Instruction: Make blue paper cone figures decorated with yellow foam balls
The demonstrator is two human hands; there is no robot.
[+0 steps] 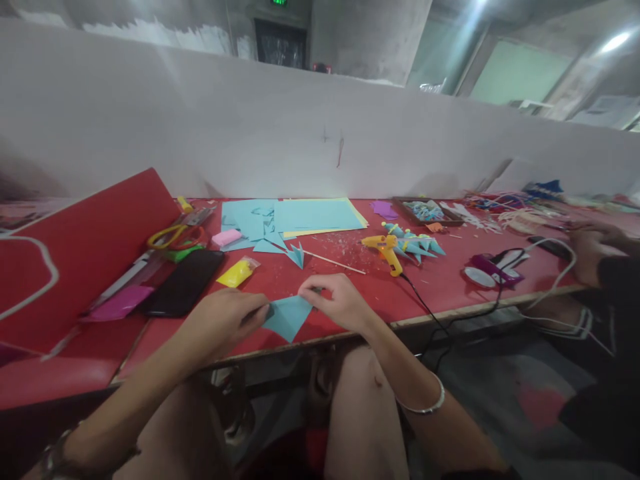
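A small piece of light blue paper point(289, 319) is stretched between my two hands at the table's front edge, one corner pointing down toward me. My left hand point(223, 320) pinches its left corner, and my right hand point(339, 299) pinches the upper right corner between thumb and finger. Just beyond them lie a folded blue paper piece point(297, 255) and a thin wooden stick point(334, 262). Blue paper scraps point(267, 233) lie farther back, beside a stack of blue sheets point(320, 215).
A yellow glue gun point(384, 250) rests right of centre, its cord over the edge, near blue paper cones point(415, 245). To the left are a black phone point(186, 283), a yellow packet point(238, 272) and scissors point(173, 237). Another person's hand point(595, 243) is at far right.
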